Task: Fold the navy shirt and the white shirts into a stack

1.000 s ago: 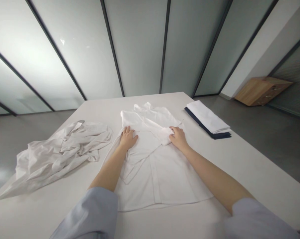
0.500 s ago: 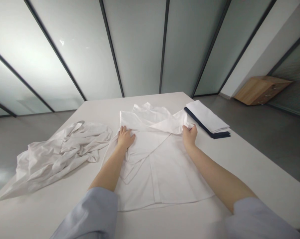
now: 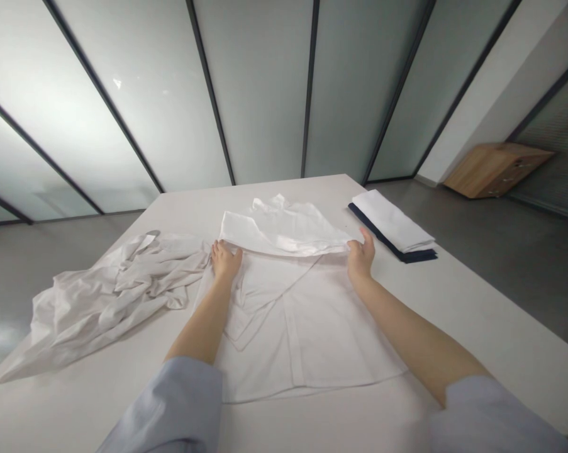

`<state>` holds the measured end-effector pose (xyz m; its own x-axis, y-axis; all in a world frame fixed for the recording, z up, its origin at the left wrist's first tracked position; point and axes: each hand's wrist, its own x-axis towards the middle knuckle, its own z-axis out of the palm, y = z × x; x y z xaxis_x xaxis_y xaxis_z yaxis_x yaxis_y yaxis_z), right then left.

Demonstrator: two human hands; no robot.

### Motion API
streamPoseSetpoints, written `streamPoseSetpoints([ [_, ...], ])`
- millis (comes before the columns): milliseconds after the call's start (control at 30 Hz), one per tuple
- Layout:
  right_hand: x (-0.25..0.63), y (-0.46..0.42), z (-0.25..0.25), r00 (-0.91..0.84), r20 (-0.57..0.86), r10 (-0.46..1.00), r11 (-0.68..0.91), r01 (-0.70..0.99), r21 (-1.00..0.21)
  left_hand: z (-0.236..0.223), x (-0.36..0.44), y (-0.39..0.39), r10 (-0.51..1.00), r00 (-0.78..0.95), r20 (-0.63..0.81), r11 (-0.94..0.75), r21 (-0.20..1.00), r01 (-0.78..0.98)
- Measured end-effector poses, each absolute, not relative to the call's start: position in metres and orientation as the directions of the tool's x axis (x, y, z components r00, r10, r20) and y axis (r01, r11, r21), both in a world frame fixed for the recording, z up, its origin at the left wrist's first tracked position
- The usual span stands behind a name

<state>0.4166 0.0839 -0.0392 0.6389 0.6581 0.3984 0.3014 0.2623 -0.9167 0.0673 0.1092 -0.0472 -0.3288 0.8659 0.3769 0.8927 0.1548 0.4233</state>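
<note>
1. Lying in a loose heap at the far left of the pale table point(image 3: 477, 314), a crumpled white cloth point(image 3: 109, 302) reaches almost to the left hand.
2. Left hand point(image 3: 224, 259): at the left end of the folded-over part of the white garment point(image 3: 321, 321), thumb held apart from the fingers. Whether the fingertips pinch the fabric cannot be told. A grey-blue sleeve point(image 3: 170, 402) covers the upper arm.
3. White garment: mid-table, between both hands. Its near part lies flat, hem toward the person; its far part is folded over and bunched, with a fairly straight edge running from hand to hand.
4. Right hand point(image 3: 361, 257): at the right end of that edge, one digit pointing upward. Its grip on the fabric cannot be determined.
5. Right of the right hand, near it: a folded white cloth point(image 3: 392, 220) on top of a folded navy cloth point(image 3: 419, 256), whose dark border shows along the near and left sides.
6. Far right, on the floor beyond the table: a wooden cabinet point(image 3: 486, 171).
</note>
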Motion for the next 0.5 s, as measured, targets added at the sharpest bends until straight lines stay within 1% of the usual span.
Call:
streamPoseSetpoints([
  [33,0.416,0.083,-0.038,0.602,0.405,0.689,0.266,0.31,-0.913,-0.047,0.067,0.109,0.863,-0.311,0.398,0.132,0.417,0.899],
  [100,0.416,0.082,-0.034,0.529,0.395,0.751,0.258,0.316,-0.913,-0.045,0.068,0.108,0.881,-0.233,0.411,0.073,0.369,0.927],
  [200,0.419,0.082,-0.023,0.455,0.369,0.81,0.234,0.325,-0.916,-0.042,0.071,0.108,0.94,-0.069,0.334,-0.023,0.263,0.964],
  [267,0.424,0.081,-0.014,0.434,0.364,0.824,0.232,0.327,-0.916,-0.04,0.073,0.109,0.961,0.009,0.275,-0.071,0.218,0.973],
  [400,0.44,0.068,0.0,0.425,0.378,0.823,0.242,0.339,-0.909,-0.038,0.076,0.11,0.968,0.075,0.239,-0.123,0.193,0.973],
  [500,0.453,0.044,-0.001,0.401,0.337,0.852,0.181,0.378,-0.908,-0.037,0.078,0.108,0.967,0.07,0.245,-0.119,0.189,0.975],
])
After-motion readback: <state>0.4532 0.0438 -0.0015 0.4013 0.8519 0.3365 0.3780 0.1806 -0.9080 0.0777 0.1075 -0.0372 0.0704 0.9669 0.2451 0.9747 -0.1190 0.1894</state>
